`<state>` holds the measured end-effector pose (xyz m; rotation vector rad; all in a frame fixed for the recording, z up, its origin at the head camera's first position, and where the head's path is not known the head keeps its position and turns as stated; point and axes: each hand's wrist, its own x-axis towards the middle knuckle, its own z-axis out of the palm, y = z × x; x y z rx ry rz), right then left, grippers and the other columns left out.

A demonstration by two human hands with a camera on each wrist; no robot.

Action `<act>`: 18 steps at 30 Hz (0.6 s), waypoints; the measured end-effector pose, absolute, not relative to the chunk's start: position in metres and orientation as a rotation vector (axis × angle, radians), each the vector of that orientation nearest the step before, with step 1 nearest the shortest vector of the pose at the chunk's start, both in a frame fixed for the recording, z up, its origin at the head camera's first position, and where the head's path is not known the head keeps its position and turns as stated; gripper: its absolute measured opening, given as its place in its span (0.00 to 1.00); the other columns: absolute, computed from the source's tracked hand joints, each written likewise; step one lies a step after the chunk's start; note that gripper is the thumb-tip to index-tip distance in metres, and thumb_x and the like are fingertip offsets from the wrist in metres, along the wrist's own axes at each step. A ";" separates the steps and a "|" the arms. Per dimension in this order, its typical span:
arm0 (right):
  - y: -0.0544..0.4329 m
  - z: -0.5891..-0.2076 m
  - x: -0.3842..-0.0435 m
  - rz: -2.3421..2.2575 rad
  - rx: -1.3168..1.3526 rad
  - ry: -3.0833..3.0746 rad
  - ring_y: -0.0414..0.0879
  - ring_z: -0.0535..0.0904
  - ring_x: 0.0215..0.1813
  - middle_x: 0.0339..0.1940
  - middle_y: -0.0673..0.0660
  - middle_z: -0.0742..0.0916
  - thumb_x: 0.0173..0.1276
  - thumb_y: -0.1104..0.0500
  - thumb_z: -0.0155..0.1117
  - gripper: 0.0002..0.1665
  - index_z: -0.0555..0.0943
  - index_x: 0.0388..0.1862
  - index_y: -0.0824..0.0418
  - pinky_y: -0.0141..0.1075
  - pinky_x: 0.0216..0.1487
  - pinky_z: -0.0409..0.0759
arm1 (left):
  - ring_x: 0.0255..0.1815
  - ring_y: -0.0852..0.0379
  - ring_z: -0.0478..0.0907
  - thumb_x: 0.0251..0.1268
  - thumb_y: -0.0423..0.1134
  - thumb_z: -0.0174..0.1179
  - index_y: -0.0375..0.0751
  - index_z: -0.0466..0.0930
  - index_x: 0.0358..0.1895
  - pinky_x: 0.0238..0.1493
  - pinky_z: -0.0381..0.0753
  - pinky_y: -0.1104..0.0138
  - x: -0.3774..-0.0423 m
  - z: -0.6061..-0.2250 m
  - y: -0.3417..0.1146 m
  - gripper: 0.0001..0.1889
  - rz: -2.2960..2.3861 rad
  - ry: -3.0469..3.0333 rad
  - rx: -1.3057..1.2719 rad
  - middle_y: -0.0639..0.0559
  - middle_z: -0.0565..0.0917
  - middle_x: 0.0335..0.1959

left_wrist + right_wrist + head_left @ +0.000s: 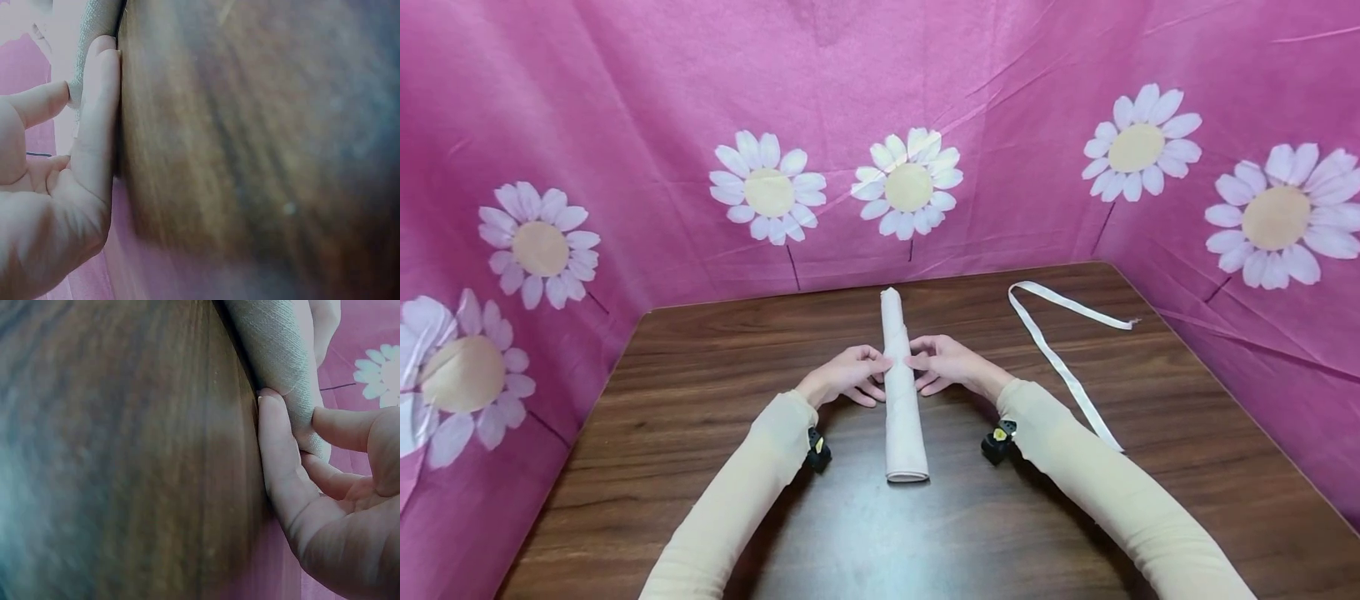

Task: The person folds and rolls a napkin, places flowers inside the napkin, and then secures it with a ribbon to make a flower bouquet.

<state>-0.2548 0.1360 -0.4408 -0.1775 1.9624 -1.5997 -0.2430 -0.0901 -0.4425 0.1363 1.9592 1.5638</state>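
A pale cloth (904, 417), rolled into a long flat tube, lies lengthwise on the table in the head view, its folded layers showing at the near end. My left hand (853, 372) holds its left side near the middle, thumb on the upper surface and fingers low along the edge. From the opposite side my right hand (947, 364) pinches the roll the same way. The right wrist view brings out the woven texture of the cloth (272, 350), with a fingertip (272, 409) tucked at its lower edge. In the left wrist view the thumb (47, 100) touches the roll.
A white ribbon (1048, 350) lies bent in a sharp V on the right side of the brown wooden table (715, 350). Pink fabric (842, 67) printed with large daisies hangs behind the table and along both sides. Black wrist cameras (997, 444) sit at both cuffs.
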 end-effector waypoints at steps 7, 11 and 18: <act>0.138 -0.436 -0.259 -1.535 -0.246 1.963 0.48 0.86 0.32 0.50 0.65 0.84 0.79 0.60 0.57 0.29 0.64 0.73 0.71 0.40 0.34 0.86 | 0.31 0.52 0.86 0.78 0.43 0.56 0.35 0.70 0.51 0.34 0.87 0.59 -0.242 -0.444 -0.090 0.14 1.588 1.943 0.125 0.43 0.76 0.41; 0.147 -0.433 -0.267 -1.509 -0.271 1.992 0.48 0.85 0.33 0.48 0.64 0.83 0.78 0.59 0.58 0.30 0.64 0.73 0.71 0.41 0.34 0.86 | 0.31 0.52 0.86 0.78 0.43 0.57 0.35 0.70 0.52 0.34 0.87 0.59 -0.242 -0.444 -0.090 0.14 1.593 1.939 0.119 0.43 0.76 0.41; 0.189 -0.421 -0.293 -1.594 -0.143 2.191 0.48 0.84 0.33 0.57 0.72 0.79 0.79 0.61 0.57 0.29 0.65 0.72 0.73 0.41 0.35 0.87 | 0.31 0.52 0.86 0.77 0.44 0.57 0.36 0.70 0.52 0.34 0.87 0.60 -0.243 -0.443 -0.089 0.14 1.592 1.940 0.121 0.44 0.76 0.40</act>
